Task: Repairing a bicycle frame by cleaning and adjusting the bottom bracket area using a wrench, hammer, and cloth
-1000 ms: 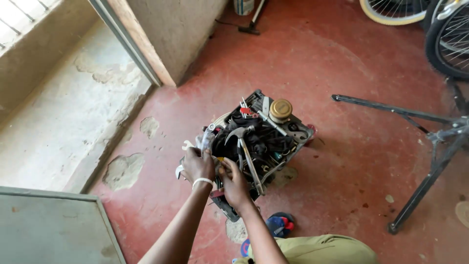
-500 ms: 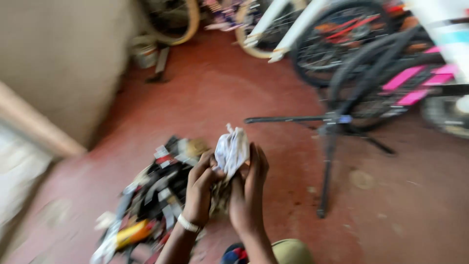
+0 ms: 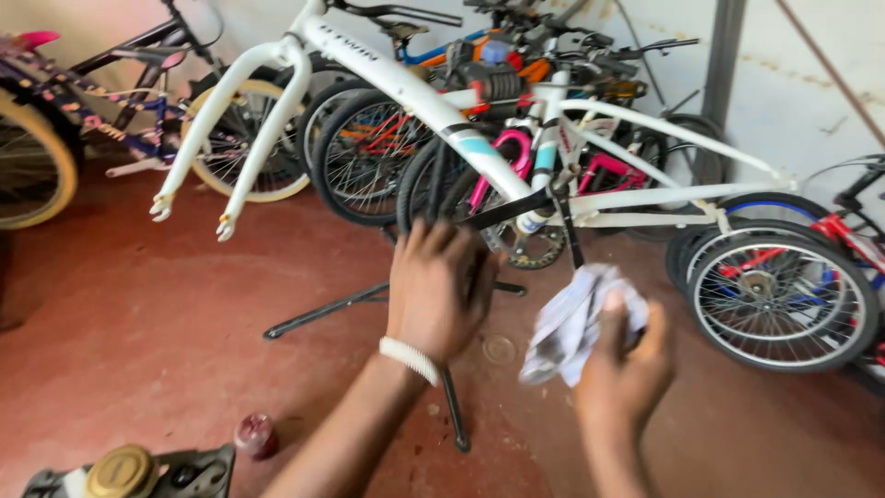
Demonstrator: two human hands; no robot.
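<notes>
My right hand (image 3: 625, 369) holds a crumpled white rag (image 3: 576, 318), raised in front of me. To its left, my left hand (image 3: 436, 289) is lifted with the fingers loosely spread and nothing in it; a white band sits on its wrist. Just beyond both hands a white bicycle frame (image 3: 433, 106) without a front wheel hangs on a black repair stand (image 3: 452, 406), its fork (image 3: 217, 138) pointing down to the left.
Several bicycles and wheels (image 3: 779, 286) are parked along the back wall. A tool box with a brass-coloured lid (image 3: 120, 472) shows at the bottom left, beside a small dark red can (image 3: 254, 433). The floor is red concrete.
The view has swung up from the tool box on the floor to the bicycle on the stand. Both hands lifted the white rag out; now only my right hand holds it.
</notes>
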